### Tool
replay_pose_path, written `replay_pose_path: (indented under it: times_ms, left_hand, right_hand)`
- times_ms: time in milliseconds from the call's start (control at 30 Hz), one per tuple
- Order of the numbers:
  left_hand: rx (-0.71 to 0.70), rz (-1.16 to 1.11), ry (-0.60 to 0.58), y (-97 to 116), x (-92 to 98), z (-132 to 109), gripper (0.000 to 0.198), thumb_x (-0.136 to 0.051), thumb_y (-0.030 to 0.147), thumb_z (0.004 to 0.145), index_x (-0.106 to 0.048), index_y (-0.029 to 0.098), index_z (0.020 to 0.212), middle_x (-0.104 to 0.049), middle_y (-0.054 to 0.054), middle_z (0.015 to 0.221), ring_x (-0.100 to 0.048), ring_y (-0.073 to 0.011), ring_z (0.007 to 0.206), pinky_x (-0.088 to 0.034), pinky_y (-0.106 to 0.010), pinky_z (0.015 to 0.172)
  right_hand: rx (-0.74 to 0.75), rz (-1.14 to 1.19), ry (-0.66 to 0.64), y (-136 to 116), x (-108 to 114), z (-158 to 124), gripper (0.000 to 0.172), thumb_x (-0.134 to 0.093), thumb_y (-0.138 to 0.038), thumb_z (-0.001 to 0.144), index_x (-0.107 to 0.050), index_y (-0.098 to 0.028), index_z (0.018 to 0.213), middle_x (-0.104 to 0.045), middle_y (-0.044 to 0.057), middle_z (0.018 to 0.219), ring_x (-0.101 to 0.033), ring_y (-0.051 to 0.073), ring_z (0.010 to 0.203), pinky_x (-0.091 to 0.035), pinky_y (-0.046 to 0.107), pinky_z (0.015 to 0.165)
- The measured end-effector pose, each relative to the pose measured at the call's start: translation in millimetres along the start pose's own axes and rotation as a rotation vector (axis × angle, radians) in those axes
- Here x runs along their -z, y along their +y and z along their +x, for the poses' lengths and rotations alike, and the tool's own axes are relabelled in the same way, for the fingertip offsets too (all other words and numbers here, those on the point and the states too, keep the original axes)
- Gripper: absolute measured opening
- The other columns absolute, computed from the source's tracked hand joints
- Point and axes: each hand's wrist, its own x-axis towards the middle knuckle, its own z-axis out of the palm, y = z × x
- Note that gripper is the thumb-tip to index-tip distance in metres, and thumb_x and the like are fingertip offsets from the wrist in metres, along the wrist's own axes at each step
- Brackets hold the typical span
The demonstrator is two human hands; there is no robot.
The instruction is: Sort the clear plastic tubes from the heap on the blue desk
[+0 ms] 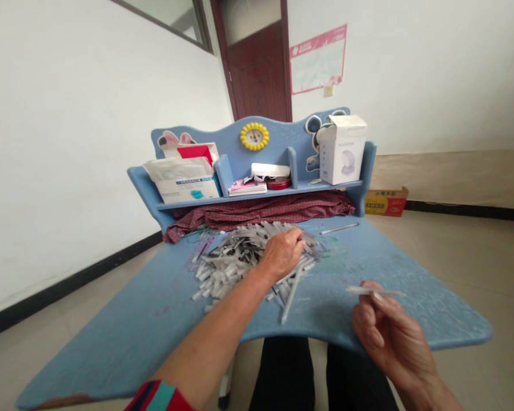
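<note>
A heap of whitish translucent plastic pieces (223, 268), with dark bits among them, lies mid-desk. My left hand (282, 251) rests over the right side of this heap, fingers curled; whatever they hold, if anything, is hidden. Between thumb and fingers of my right hand (389, 328), a slim translucent pen barrel (388, 293) is pinched roughly level above the desk's right front. Another clear pen barrel (290, 299) sticks out from the heap toward the front edge. Farther back lies a single pen-like stick (340, 229), touched by neither hand.
The blue desk (111, 342) has a raised shelf at its back. A mask box (188, 185), a white carton (343, 151) and small items stand on it. Below the shelf lies a bunched checked cloth (257, 211). A yellow and red cardboard box (385, 202) sits on the floor.
</note>
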Motion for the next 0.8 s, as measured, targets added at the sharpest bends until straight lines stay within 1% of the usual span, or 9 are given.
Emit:
replay_pose_path:
  times_ms: [133,267,367,433,467,533,633,700,800]
  left_hand:
    - [0.005,-0.073,0.031,9.8,-10.0,-7.8,0.01,-0.046,0.019,0.082,-0.056,0.016,0.08,-0.061,-0.001,0.068,-0.058,-0.0137,0.064,-0.04,-0.022,0.061]
    - [-0.049,-0.279,0.017,21.2,-16.6,-12.4,0.008,-0.049,0.017,0.079,-0.055,0.017,0.074,-0.059,0.001,0.063,-0.057,-0.0114,0.06,-0.04,-0.02,0.058]
    - [0.031,-0.443,0.013,22.8,-15.2,-10.6,0.007,-0.051,0.017,0.077,-0.055,0.017,0.071,-0.057,0.002,0.059,-0.056,-0.0104,0.056,-0.041,-0.019,0.056]
    - [0.113,-0.566,0.01,21.9,-12.3,-9.3,0.007,-0.052,0.019,0.076,-0.055,0.016,0.071,-0.057,0.003,0.057,-0.056,-0.01,0.054,-0.041,-0.019,0.054]
    - [0.153,-0.636,0.007,21.6,-10.5,-9.2,0.007,-0.052,0.019,0.075,-0.056,0.016,0.071,-0.057,0.003,0.057,-0.056,-0.0097,0.053,-0.041,-0.018,0.052]
    - [0.225,-0.779,-0.005,22.2,-6.4,-10.6,0.008,-0.054,0.021,0.074,-0.058,0.015,0.073,-0.057,0.003,0.058,-0.055,-0.0088,0.049,-0.04,-0.018,0.048]
    - [0.325,-0.954,-0.049,26.7,0.8,-16.1,0.012,-0.057,0.023,0.071,-0.062,0.013,0.076,-0.056,0.003,0.058,-0.05,-0.0068,0.044,-0.038,-0.017,0.044]
    - [0.368,-1.036,-0.106,31.3,5.7,-20.9,0.015,-0.059,0.023,0.07,-0.064,0.012,0.078,-0.056,0.003,0.058,-0.048,-0.0059,0.043,-0.036,-0.016,0.042]
    - [0.388,-1.115,-0.206,37.9,11.4,-28.0,0.019,-0.061,0.024,0.069,-0.067,0.012,0.082,-0.057,0.002,0.058,-0.048,-0.0063,0.046,-0.034,-0.015,0.041]
  right_hand:
    - [0.003,-0.012,0.042,0.9,-1.5,2.0,0.01,-0.063,-0.02,0.073,-0.064,-0.02,0.084,-0.058,-0.002,0.052,-0.044,0.005,0.036,-0.035,0.015,0.038]
    - [0.006,-0.051,0.081,2.0,-5.7,5.8,0.009,-0.065,-0.019,0.072,-0.064,-0.019,0.081,-0.064,0.002,0.06,-0.053,0.009,0.044,-0.042,0.019,0.044]
    - [0.004,-0.062,0.095,2.8,-9.5,9.6,0.006,-0.064,-0.018,0.073,-0.065,-0.018,0.078,-0.067,0.003,0.065,-0.056,0.011,0.05,-0.051,0.03,0.062]
    - [0.012,-0.046,0.103,3.2,-10.8,11.7,0.005,-0.064,-0.017,0.072,-0.065,-0.017,0.077,-0.067,0.003,0.064,-0.055,0.009,0.049,-0.051,0.036,0.074]
    - [0.017,-0.038,0.108,3.3,-10.9,12.4,0.005,-0.064,-0.017,0.072,-0.065,-0.017,0.077,-0.067,0.002,0.064,-0.054,0.009,0.049,-0.05,0.037,0.077]
    - [0.016,-0.029,0.112,3.5,-10.0,13.1,0.005,-0.065,-0.017,0.072,-0.066,-0.017,0.077,-0.066,0.002,0.063,-0.054,0.008,0.048,-0.051,0.035,0.076]
    - [0.01,-0.02,0.112,3.8,-7.9,12.9,0.005,-0.064,-0.018,0.073,-0.066,-0.017,0.077,-0.066,0.001,0.062,-0.053,0.007,0.047,-0.052,0.029,0.068]
    - [0.01,-0.015,0.112,3.9,-7.3,12.4,0.005,-0.064,-0.018,0.073,-0.066,-0.018,0.077,-0.065,0.001,0.06,-0.051,0.007,0.045,-0.051,0.027,0.064]
    - [0.015,-0.002,0.12,3.9,-8.0,12.0,0.005,-0.064,-0.018,0.072,-0.066,-0.018,0.077,-0.064,0.0,0.058,-0.048,0.006,0.042,-0.051,0.026,0.061]
